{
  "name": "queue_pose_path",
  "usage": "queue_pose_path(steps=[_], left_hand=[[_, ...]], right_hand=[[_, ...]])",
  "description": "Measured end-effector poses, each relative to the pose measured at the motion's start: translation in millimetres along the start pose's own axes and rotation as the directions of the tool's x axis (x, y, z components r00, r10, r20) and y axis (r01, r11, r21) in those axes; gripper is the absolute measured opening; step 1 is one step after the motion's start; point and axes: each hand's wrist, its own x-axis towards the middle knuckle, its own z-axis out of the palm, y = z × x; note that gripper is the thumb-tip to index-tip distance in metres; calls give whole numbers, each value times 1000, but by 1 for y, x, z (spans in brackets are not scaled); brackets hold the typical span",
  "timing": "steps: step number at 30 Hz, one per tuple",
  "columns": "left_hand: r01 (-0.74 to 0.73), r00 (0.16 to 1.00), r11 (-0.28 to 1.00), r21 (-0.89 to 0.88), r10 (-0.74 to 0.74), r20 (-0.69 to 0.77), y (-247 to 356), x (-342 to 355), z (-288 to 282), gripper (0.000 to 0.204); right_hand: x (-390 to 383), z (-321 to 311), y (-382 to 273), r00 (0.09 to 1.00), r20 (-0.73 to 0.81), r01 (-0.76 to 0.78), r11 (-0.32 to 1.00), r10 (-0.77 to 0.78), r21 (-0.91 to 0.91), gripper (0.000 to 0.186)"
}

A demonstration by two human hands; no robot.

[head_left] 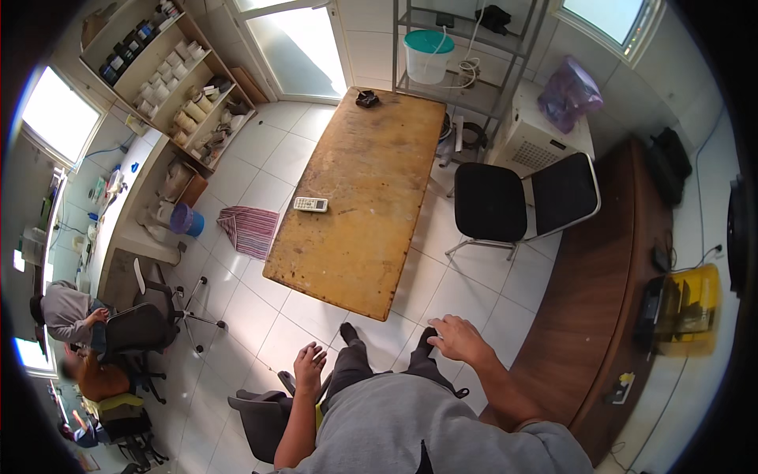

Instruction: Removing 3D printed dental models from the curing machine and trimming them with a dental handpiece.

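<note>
My left hand (pixel 309 364) is raised over the tiled floor, its fingers loosely bent and apart, holding nothing. To the right, my right hand (pixel 459 339) hangs in the air above my right foot, fingers half stretched out, with nothing seen in it. Both are short of the near end of a worn wooden table (pixel 359 237), and neither touches it. On that table lies a white remote control (pixel 311 205), near its left edge. A small black object (pixel 367 99) sits at the table's far end; its kind is unclear.
A folding chair (pixel 490 202) stands right of the table, before a brown wooden counter (pixel 592 292). Behind my left arm is a dark office chair (pixel 264 423). A striped cloth (pixel 247 231) lies on the floor. At the left, people sit along a workbench (pixel 118 201).
</note>
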Motion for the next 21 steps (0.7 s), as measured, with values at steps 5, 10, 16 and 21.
queue_pose_path(steps=[5, 10, 16, 21], left_hand=[[-59, 989, 960, -275, 19, -146, 6, 52, -85, 38], [-99, 974, 907, -410, 3, -229, 60, 128, -159, 45], [-190, 981, 967, -172, 178, -83, 218, 192, -175, 38], [-293, 956, 938, -187, 288, -53, 307, 206, -200, 34]], right_hand=[[75, -5, -71, 996, 92, 2, 988, 13, -156, 46], [162, 42, -170, 977, -58, 199, 975, -205, -101, 41], [273, 50, -316, 866, -404, 473, 223, -294, 852, 39], [343, -7, -411, 963, -27, -9, -135, -268, 991, 77]])
